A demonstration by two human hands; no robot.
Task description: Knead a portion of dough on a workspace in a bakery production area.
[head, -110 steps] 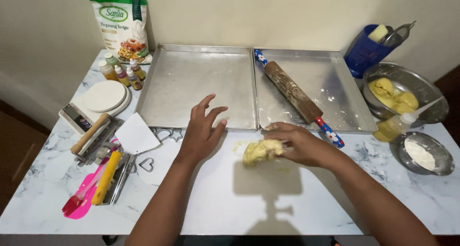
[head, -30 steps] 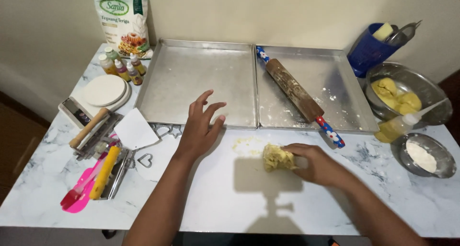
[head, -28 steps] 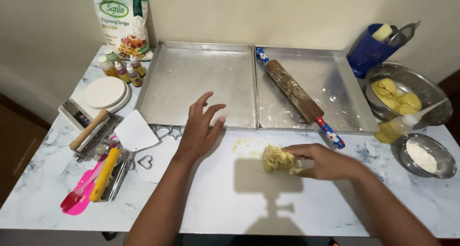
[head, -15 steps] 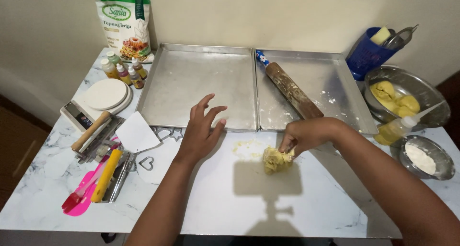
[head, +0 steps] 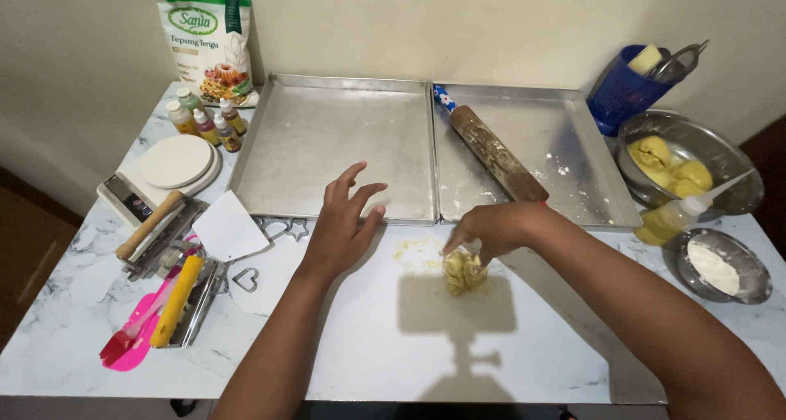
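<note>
While right hand (head: 491, 232) pinches dough (head: 463, 271) — bowl (head: 720, 154) holds dough balls (head: 671, 162).

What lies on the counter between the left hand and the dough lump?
Head view: only a pale yellow dough smear on the white counter separates the left hand from the dough lump.

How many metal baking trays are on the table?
2. The left tray lies empty beyond the left hand; the right tray beside it holds the rolling pin, beyond the right hand.
</note>
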